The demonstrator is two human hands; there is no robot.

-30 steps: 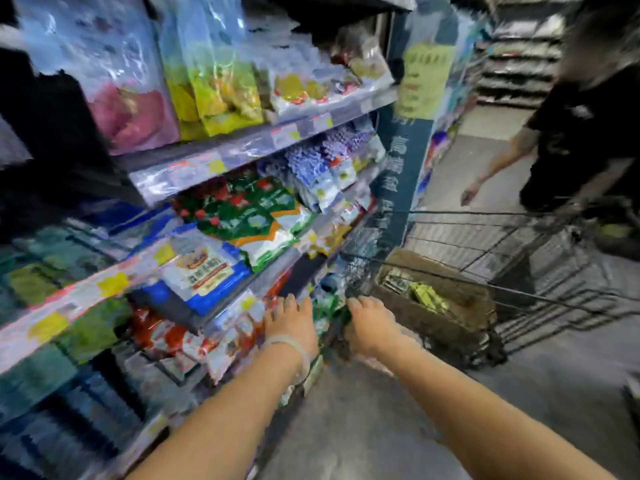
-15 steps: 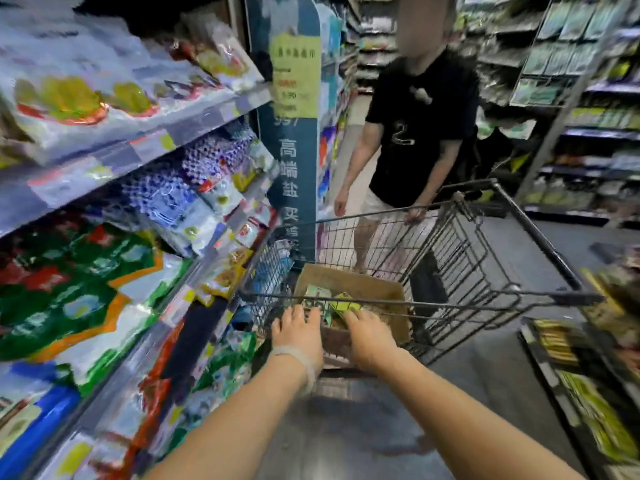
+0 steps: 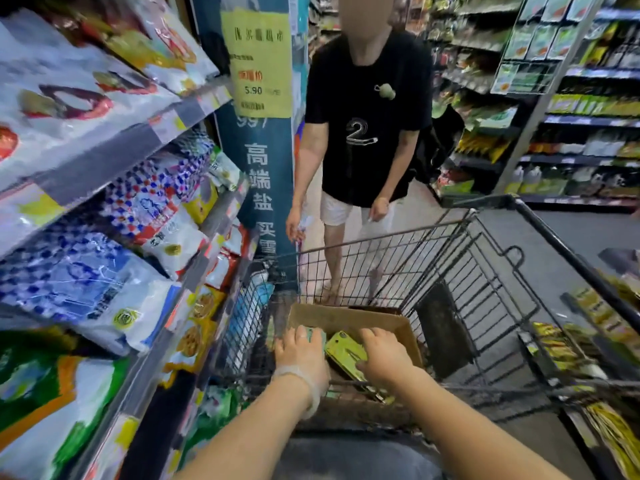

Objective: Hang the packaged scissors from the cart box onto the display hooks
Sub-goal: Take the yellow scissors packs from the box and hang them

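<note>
While both hands reach into the brown cardboard box (image 3: 349, 318), the right hand (image 3: 382, 356) grips a yellow-green scissors package (image 3: 344, 351). Left hand (image 3: 301, 355) rests on packages; its grip cannot be told.

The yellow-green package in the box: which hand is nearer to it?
Right. The right hand touches the yellow-green package from its right side; the left hand lies just left of it.

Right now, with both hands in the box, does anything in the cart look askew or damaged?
Nothing looks damaged or spilled. The cardboard box sits upright in the cart. One yellow-green pack lies tilted between the left hand and the right hand, which seems normal for loose stock. The rest of the box is hidden by the hands.
</note>
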